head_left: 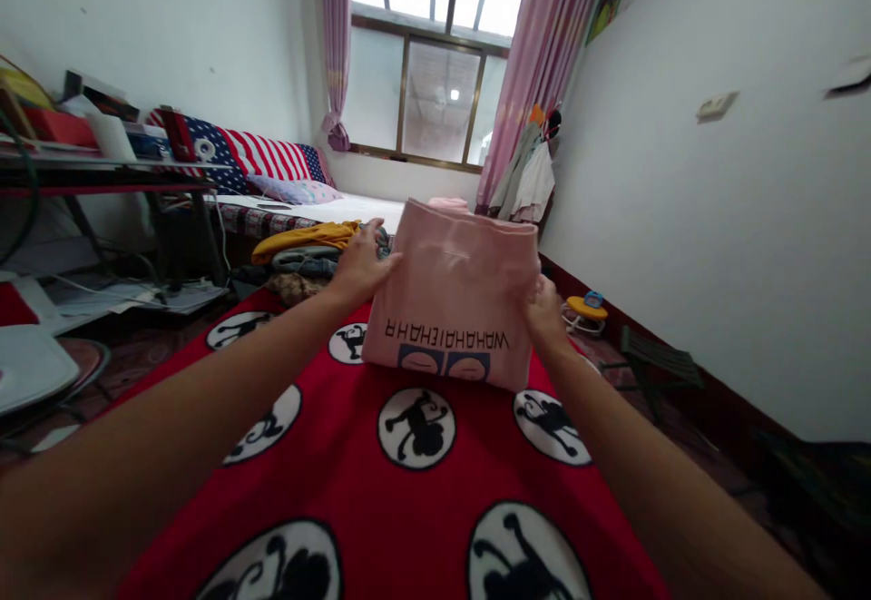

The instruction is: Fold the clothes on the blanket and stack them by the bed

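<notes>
A folded pink shirt (457, 282) stands tilted up on the red cloth (340, 450), its dark lettering and blue print upside down to me. My right hand (543, 308) grips the shirt's right edge, with the fingers curled against it. At the left edge is my left hand (366, 264), its fingers spread and its thumb at the fabric; I cannot tell how firmly it touches. White circles with black monkey figures pattern the cloth under the shirt.
Behind my left hand lies a pile of clothes with a yellow garment (306, 241) on top. A cluttered desk (115, 184) stands at left, a bed (367, 210) by the window. On the right are a yellow stool (585, 309) and a dark folding stool (660, 359).
</notes>
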### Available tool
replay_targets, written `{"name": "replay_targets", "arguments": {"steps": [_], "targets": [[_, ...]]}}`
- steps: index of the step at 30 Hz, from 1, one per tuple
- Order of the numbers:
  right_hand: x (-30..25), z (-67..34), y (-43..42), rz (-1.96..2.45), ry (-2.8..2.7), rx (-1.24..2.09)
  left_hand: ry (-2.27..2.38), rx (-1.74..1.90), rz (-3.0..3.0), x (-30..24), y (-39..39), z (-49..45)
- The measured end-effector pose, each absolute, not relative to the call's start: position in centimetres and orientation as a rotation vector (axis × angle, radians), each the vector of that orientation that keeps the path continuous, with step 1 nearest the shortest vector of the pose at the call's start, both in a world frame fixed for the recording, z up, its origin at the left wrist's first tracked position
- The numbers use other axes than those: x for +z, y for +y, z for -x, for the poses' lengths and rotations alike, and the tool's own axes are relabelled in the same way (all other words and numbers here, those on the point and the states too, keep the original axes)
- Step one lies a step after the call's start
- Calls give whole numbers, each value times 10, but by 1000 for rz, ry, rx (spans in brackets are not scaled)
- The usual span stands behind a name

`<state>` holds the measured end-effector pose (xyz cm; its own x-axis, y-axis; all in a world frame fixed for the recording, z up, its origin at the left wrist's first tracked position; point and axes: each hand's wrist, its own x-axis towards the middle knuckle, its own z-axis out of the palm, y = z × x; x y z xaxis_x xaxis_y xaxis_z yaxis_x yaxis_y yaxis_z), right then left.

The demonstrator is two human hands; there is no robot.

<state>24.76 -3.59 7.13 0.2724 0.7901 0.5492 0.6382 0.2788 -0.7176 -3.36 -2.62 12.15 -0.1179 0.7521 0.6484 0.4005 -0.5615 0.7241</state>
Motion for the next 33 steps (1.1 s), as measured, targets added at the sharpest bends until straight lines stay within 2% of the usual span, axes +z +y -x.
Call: {"name": "replay_targets", "arguments": {"steps": [1, 3, 6, 10, 14, 17, 22, 33], "targets": [[62, -243, -24, 1486, -1408, 46, 1414, 1688, -2025, 112, -13, 23], [32, -233, -14, 1627, -1538, -115, 1593, 1350, -2350, 76, 3, 6], [-15, -226, -14, 1851, -1818, 19, 1691, 837, -2440, 6, 5, -7], [-39, -229, -15, 1930, -1826, 132, 1820, 732, -2327, -41, -1, -8], [-38, -235, -14, 1933, -1584, -30, 1946, 752, -2329, -38, -1, -7], [-37, -237, -19, 1931, -1432, -2, 2089, 876, -2270, -33, -4, -8], [-37, -242, -23, 1863, -1436, 68, 2205, 911, -2096, -29, -8, -4], [-42, -251, -15, 1819, -1518, 38, 2180, 919, -2129, -31, -4, -2]]}}
